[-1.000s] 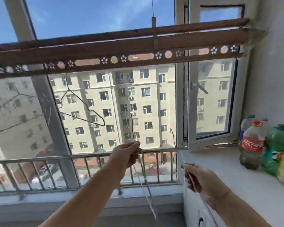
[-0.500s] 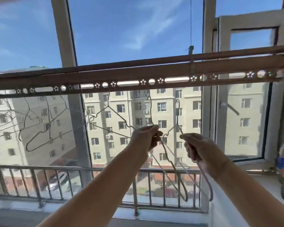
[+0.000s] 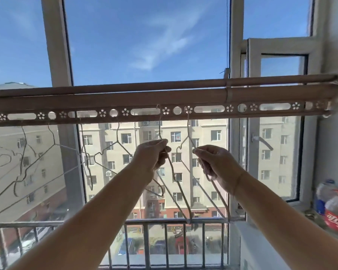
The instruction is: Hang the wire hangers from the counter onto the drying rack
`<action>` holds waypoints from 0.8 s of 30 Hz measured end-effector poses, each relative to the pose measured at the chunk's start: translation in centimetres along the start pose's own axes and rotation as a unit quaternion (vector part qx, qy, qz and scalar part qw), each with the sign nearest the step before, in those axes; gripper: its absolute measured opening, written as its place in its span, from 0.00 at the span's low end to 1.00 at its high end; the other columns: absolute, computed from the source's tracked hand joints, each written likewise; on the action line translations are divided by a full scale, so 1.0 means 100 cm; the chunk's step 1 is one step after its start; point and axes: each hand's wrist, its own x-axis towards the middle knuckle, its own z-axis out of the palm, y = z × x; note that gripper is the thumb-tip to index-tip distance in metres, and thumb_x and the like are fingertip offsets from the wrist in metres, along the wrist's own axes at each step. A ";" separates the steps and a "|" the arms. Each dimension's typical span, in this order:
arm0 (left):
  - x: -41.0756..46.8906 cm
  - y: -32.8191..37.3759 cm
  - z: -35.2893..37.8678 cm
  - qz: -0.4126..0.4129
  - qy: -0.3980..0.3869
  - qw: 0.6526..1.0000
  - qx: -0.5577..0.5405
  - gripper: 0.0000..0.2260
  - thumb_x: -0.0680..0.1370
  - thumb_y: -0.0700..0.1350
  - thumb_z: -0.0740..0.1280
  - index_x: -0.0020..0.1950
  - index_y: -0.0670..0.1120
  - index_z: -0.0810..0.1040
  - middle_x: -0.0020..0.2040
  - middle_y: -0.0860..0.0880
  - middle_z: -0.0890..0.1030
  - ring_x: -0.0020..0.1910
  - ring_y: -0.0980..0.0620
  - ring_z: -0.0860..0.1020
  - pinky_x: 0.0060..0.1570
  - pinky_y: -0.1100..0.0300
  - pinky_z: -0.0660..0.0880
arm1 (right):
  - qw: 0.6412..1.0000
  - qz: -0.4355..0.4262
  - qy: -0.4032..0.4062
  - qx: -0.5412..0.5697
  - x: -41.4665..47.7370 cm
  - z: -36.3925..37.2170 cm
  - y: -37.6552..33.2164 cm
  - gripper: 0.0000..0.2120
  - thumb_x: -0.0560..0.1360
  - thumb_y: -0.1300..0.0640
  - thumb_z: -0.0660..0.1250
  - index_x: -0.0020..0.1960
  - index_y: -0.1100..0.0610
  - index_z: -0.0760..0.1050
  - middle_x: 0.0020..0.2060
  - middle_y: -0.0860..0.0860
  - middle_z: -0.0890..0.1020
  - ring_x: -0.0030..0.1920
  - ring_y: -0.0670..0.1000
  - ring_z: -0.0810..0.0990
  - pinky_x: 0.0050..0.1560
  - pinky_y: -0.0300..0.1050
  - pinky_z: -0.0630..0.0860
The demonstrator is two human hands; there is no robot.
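The drying rack (image 3: 105, 98) is a brown bar with a perforated strip running across the window at head height. My left hand (image 3: 152, 154) pinches the neck of a thin wire hanger (image 3: 180, 191) whose hook sits in a slot of the strip. My right hand (image 3: 217, 164) grips a second wire hanger (image 3: 220, 197), and its hook reaches a hole just right of the first. Several more wire hangers (image 3: 25, 168) hang from the strip on the left. The counter (image 3: 281, 248) lies at the lower right.
Plastic bottles (image 3: 336, 209) stand on the counter at the far right. An open window sash (image 3: 277, 121) swings inward beside the rack's right end. A metal railing (image 3: 164, 223) runs outside below the hands.
Both hands have risen from counter height to just under the rack. The two hangers' hooks now sit at the perforated strip. The view has tilted upward.
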 end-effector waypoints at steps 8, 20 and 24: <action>0.026 -0.001 -0.026 -0.008 0.001 1.000 0.014 0.03 0.77 0.39 0.66 0.47 0.41 0.80 0.26 0.52 0.79 0.21 0.59 0.73 0.27 0.66 0.70 | 1.000 0.003 0.006 0.003 0.021 0.021 0.010 0.07 0.75 0.63 0.65 0.49 0.67 0.75 0.18 0.45 0.69 0.19 0.42 0.63 0.19 0.32 0.61; 0.029 -0.007 -0.037 -0.040 0.009 0.999 0.003 0.04 0.76 0.39 0.67 0.46 0.39 0.80 0.25 0.50 0.81 0.21 0.58 0.74 0.23 0.68 0.73 | 0.999 0.038 0.023 0.008 0.026 0.027 0.029 0.04 0.75 0.59 0.66 0.43 0.59 0.75 0.20 0.46 0.71 0.20 0.43 0.64 0.25 0.37 0.64; 0.022 -0.008 -0.040 -0.049 -0.006 0.999 0.005 0.08 0.78 0.42 0.64 0.52 0.38 0.78 0.36 0.46 0.82 0.29 0.55 0.77 0.25 0.67 0.74 | 0.999 0.041 0.030 0.021 0.022 0.029 0.031 0.10 0.75 0.57 0.66 0.52 0.64 0.75 0.19 0.45 0.71 0.21 0.44 0.64 0.23 0.35 0.64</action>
